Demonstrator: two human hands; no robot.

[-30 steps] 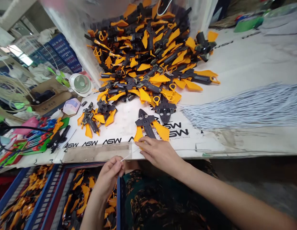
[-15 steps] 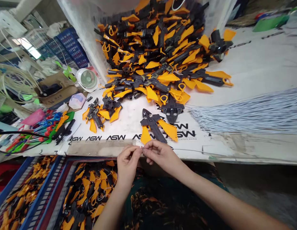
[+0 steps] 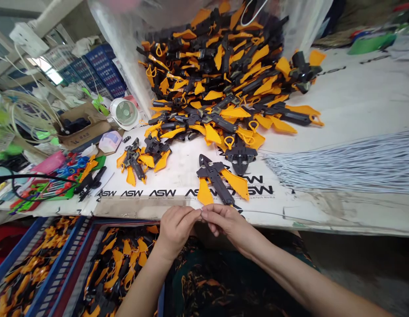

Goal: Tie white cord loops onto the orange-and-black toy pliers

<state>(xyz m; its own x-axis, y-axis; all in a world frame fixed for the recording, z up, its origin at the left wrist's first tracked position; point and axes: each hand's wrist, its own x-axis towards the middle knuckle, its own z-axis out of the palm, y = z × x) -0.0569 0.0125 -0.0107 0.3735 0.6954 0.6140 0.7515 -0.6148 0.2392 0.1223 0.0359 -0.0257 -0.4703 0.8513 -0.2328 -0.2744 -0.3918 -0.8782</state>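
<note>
My left hand (image 3: pixel 178 226) and my right hand (image 3: pixel 226 220) meet at the fingertips over the table's front edge. Both are closed in a pinch on a thin grey cord (image 3: pixel 283 215), which trails off to the right along the edge. The bit between the fingertips is too small to make out. Just beyond my hands lies a black and orange winged plastic toy (image 3: pixel 217 178), its pointed nose facing away. Another such toy (image 3: pixel 240 154) rests behind it to the right.
A large heap of similar toys (image 3: pixel 211 94) spills from a translucent bag (image 3: pixel 117 48). On the right lies a bundle of grey cords (image 3: pixel 339 165). A small fan (image 3: pixel 124 112) and a cardboard box (image 3: pixel 81 127) stand at left. Blue crates (image 3: pixel 56 286) with toys sit below the table edge.
My left hand has turned over, its back now facing up more, while the fingertips stay together. The view has shifted slightly, so the scene sits a little lower and further right.
</note>
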